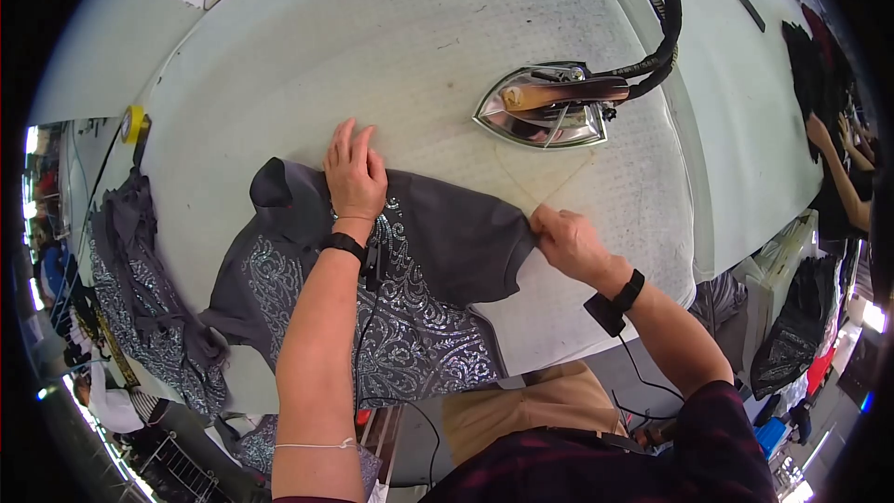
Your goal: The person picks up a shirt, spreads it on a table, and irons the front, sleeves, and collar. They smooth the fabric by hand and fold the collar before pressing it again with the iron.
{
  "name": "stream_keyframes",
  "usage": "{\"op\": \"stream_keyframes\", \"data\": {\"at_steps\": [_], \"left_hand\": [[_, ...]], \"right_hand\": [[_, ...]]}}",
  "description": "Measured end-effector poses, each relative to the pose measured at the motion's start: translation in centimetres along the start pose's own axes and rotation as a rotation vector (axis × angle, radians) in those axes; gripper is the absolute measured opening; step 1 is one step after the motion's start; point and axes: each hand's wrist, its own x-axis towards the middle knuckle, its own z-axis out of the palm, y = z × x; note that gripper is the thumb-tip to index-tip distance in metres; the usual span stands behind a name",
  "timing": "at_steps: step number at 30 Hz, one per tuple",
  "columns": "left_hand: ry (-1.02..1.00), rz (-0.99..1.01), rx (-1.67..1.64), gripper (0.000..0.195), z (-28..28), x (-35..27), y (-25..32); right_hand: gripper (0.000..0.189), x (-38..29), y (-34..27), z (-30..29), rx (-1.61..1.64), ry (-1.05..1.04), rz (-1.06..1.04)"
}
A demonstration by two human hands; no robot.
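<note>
A dark grey short-sleeved garment [426, 335] with silvery sequin patterns lies spread on the pale padded ironing table [419, 35], its lower part reaching the near edge. My left hand [355, 171] rests on it between the collar and the sleeve, fingers apart and extending past the cloth. With my right hand [573, 241] I pinch the outer corner of the sleeve [464, 241]. Beyond that hand, a metal steam iron [545, 108] with a brown handle sits on the table, pointing left, its thick black hose running up from the back.
More grey sequined garments [157, 293] hang over the table's left edge, near a yellow tape roll [131, 124]. A dark flat bar [749, 9] lies at the upper right. At the far right, another person's arms [841, 171] are beside dark clothes. Black cables run from my wrist straps.
</note>
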Motion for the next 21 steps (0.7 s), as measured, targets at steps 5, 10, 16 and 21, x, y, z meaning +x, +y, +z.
{"op": "stream_keyframes", "data": {"at_steps": [5, 10, 16, 21], "left_hand": [[0.003, 0.013, 0.007, 0.038, 0.2, -0.1, -0.1], [0.007, 0.016, 0.021, 0.038, 0.0, 0.1, -0.2], [0.007, 0.009, 0.016, 0.038, 0.1, 0.0, -0.1], [-0.013, 0.006, 0.024, 0.039, 0.0, 0.1, -0.2]], "right_hand": [[0.022, 1.0, 0.1, -0.6, 0.057, 0.076, 0.265], [0.025, 1.3, 0.9, 0.2, -0.156, 0.214, -0.078], [0.032, 0.0, 2.1, 0.8, 0.153, 0.148, 0.11], [0.032, -1.8, 2.9, 0.0, -0.036, 0.162, 0.235]]}}
